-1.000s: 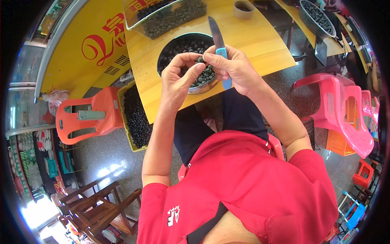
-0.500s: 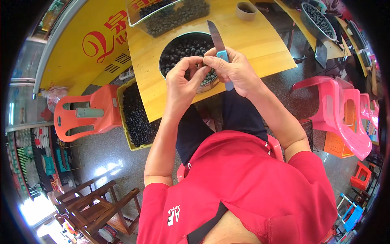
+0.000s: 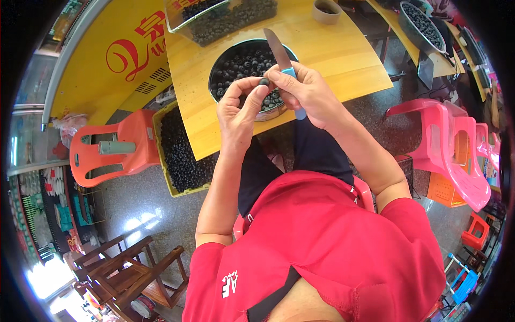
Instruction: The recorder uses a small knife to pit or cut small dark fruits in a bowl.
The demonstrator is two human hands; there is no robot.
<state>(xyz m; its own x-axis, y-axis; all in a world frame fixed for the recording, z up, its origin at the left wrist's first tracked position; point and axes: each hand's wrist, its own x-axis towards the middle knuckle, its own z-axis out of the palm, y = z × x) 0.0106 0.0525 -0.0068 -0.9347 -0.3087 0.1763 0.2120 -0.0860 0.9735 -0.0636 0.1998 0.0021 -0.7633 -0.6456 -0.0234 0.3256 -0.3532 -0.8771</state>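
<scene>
Between the thumb and forefinger of my left hand [image 3: 238,110] is a small, dark round fruit [image 3: 264,81]. My right hand [image 3: 308,92] is closed round the blue handle of a knife [image 3: 277,49]. Its blade points up and away, slightly to the left, and the handle's end sticks out below the palm. My right thumb and fingertips are close beside the fruit. Both hands are over the near part of a round bowl [image 3: 272,112] of similar dark fruits, hiding some of them. The bowl stands at the near edge of a yellow wooden table [image 3: 354,70].
A clear tub [image 3: 236,24] of dark fruits and a small round container [image 3: 326,12] stand farther back. Left of the table, a yellow crate [image 3: 170,180] of dark fruits sits beside an orange chair [image 3: 126,142]. Pink chairs [image 3: 450,145] stand right; a large bowl [image 3: 422,28] lies beyond.
My hands have drawn slightly apart, so the dark fruit in my left fingertips now shows. The knife has tilted a little farther left.
</scene>
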